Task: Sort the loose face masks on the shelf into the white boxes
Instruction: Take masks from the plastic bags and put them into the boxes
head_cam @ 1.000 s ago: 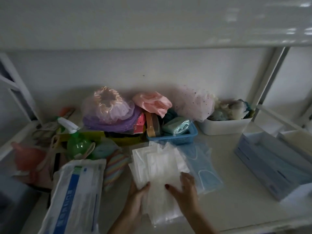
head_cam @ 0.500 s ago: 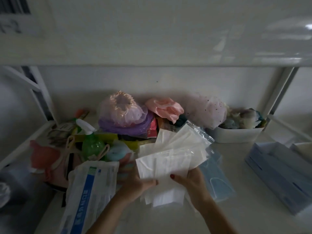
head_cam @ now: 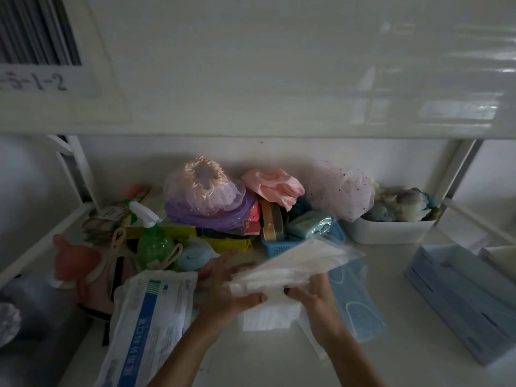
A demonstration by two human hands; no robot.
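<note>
While both hands work at the front of the shelf point(head_cam: 391, 367), a sheaf of wrapped white masks point(head_cam: 296, 265) is lifted clear of the surface, fanned and tilted up toward the right; the left hand point(head_cam: 231, 291) pinches its near edge, thumb on top and fingers beneath, and the right hand point(head_cam: 315, 296) closes on the same edge from the other side, thumb tip meeting the wrappers, so that the slippery packets are squared together rather than let slide apart. A few white packets point(head_cam: 265, 317) lie flat on the shelf under the hands; blur makes it hard to tell whether these belong to the held bundle or lie loose. Just right of the right hand, touching the wrist, lie blue masks in clear film point(head_cam: 354, 300); they are not yet gathered. Well to the right stands an open box point(head_cam: 460, 297) already holding blue masks, with the corner of a second white box point(head_cam: 499, 256) behind it; that, I judge, is where the white sheaf is bound. A large printed mask pack point(head_cam: 150, 322) rests at the left, beside a green spray bottle point(head_cam: 152, 241); a blue basket point(head_cam: 282, 247) and a white tub point(head_cam: 388, 230) sit behind.
</note>
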